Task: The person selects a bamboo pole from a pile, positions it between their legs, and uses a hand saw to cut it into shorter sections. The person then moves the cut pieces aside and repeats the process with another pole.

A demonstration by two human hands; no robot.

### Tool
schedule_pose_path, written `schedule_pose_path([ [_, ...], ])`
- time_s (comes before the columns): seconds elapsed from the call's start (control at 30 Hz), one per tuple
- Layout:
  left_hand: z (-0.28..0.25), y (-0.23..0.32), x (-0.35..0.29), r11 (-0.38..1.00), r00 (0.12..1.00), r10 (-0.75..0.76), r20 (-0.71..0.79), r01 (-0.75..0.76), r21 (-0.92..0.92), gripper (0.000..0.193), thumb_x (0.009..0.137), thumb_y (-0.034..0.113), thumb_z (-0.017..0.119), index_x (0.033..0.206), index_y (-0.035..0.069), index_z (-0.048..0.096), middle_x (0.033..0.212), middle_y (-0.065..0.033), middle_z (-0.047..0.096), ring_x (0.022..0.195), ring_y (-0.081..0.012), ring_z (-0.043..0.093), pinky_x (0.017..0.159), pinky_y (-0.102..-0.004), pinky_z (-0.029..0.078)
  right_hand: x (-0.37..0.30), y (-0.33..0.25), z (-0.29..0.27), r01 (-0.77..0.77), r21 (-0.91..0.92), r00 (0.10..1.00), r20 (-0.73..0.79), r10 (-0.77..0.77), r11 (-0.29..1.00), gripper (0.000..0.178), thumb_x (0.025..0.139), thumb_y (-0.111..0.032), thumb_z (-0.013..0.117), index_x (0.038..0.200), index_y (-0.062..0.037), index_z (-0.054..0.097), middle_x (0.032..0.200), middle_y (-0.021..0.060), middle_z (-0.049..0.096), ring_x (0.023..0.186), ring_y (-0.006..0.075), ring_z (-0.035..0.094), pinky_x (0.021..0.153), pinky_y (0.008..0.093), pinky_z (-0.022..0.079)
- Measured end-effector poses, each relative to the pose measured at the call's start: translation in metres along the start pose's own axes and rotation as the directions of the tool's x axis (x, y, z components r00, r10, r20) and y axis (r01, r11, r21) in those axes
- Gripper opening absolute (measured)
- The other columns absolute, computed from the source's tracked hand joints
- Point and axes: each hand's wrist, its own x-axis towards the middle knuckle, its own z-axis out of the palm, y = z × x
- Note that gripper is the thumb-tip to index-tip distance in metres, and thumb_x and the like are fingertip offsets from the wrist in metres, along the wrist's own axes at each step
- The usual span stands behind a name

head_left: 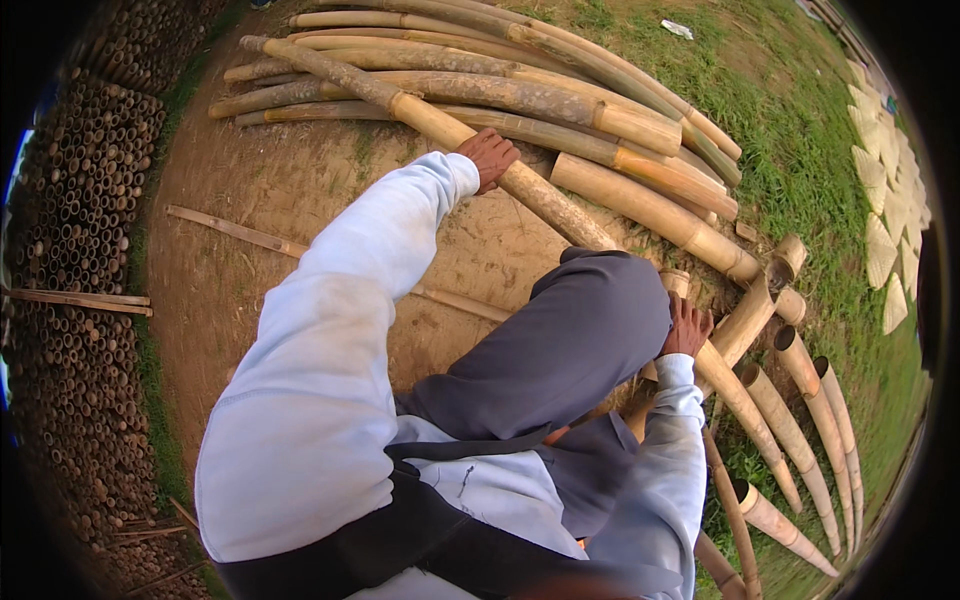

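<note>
A long bamboo pole [560, 212] runs slantwise from the far left, under my bent knee, toward the lower right. My left hand [488, 160] is closed around its upper part, with the arm stretched out. Beside the knee, my right hand [686, 328] is closed over bamboo, its fingers pointing away from me. That bamboo comes out below the hand and looks like the same pole, but my knee hides the stretch between. A short bamboo end [675, 281] shows just beyond the right fingers.
Several thick bamboo poles [520, 97] lie piled ahead. Crossed bamboo pieces [750, 315] stand at the right, near cut lengths [800, 380] on grass. A thin strip [235, 228] lies on the dirt. Stacked bamboo tubes [85, 400] line the left; pale sheets [880, 190] lie far right.
</note>
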Motion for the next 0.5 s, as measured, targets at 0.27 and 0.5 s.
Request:
schedule_pose_path([
  [0.27, 0.017, -0.003, -0.006, 0.995, 0.997, -0.039, -0.061, 0.033, -0.095, 0.07, 0.079, 0.029, 0.084, 0.138, 0.013, 0.05, 0.134, -0.0085, 0.057, 0.132, -0.0259, 0.052, 0.121, -0.0472, 0.029, -0.014, -0.005, 0.01, -0.098, -0.007, 0.995, 0.035, 0.098, 0.995, 0.089, 0.074, -0.044, 0.087, 0.151, -0.0278, 0.046, 0.134, -0.0006, 0.057, 0.132, 0.02, 0.051, 0.122, 0.0605, 0.016],
  [0.5, 0.021, 0.003, -0.012, 0.996, 0.995, -0.082, -0.051, 0.08, -0.044, 0.078, 0.075, 0.036, 0.087, 0.141, 0.015, 0.049, 0.14, -0.0079, 0.054, 0.136, -0.0249, 0.048, 0.12, -0.0478, 0.029, -0.021, -0.006, 0.015, -0.142, 0.018, 0.989, 0.056, 0.141, 0.99, 0.098, 0.072, -0.045, 0.089, 0.155, -0.0301, 0.04, 0.143, 0.0006, 0.053, 0.136, 0.0193, 0.048, 0.123, 0.0613, 0.014],
])
